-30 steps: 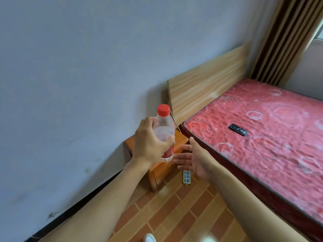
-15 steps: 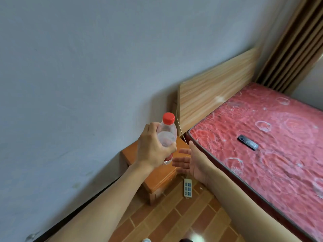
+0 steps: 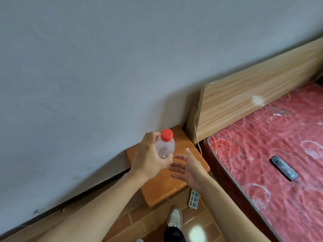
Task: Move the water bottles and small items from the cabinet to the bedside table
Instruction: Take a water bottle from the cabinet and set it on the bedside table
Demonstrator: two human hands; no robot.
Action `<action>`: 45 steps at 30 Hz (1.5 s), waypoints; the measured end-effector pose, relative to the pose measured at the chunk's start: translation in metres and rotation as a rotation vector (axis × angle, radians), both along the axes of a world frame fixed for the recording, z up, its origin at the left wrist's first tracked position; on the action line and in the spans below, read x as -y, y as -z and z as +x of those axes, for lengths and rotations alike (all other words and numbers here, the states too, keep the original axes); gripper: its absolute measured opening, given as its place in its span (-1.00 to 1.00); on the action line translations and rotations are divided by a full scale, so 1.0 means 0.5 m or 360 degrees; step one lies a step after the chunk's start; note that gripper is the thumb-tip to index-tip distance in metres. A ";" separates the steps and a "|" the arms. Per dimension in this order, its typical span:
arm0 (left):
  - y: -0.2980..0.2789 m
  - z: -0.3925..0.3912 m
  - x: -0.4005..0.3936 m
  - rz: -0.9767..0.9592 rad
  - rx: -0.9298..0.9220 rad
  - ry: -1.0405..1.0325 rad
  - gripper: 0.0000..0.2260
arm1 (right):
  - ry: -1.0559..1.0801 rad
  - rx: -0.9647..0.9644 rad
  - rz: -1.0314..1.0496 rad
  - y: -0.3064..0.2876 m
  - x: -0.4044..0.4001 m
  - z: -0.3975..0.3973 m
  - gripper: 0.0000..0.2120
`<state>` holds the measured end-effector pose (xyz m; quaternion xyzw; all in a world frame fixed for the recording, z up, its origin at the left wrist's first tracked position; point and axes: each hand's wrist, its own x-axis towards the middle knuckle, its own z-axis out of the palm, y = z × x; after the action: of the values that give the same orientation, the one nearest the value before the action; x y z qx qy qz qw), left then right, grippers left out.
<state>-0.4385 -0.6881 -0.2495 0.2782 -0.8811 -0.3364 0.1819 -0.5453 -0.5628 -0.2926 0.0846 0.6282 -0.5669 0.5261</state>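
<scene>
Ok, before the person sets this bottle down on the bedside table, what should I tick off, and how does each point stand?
1. Left hand grips the clear plastic bottle with the red cap: ok.
2. Bottle roughly upright, cap on: ok.
3. Bottle over the orange wooden bedside table: ok.
4. Bare tabletop visible to land on: ok.
5. Right hand open, holding nothing, palm toward the bottle: ok.
6. Bottle base clear of the tabletop: cannot tell, the hand hides it.

One water bottle, one bedside table, one remote, one power strip.
</scene>
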 end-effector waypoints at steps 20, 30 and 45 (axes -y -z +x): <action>0.323 -0.110 0.173 0.0135 0.0201 -0.0323 -0.40 | -0.0773 -0.0618 0.0344 0.281 0.163 -0.191 -0.46; 0.500 -0.126 0.247 0.0146 0.0192 -0.0462 -0.43 | -0.1579 -0.1577 0.0388 0.380 0.194 -0.213 -0.24; 0.623 -0.131 0.305 0.0180 0.0141 -0.0843 -0.49 | -0.1878 -0.1741 0.0560 0.453 0.226 -0.207 -0.38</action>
<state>-0.5039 -0.8404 -0.5608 0.5230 -0.7646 -0.3134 0.2090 -0.6488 -0.6758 -0.5190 -0.4665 0.8165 -0.0517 0.3362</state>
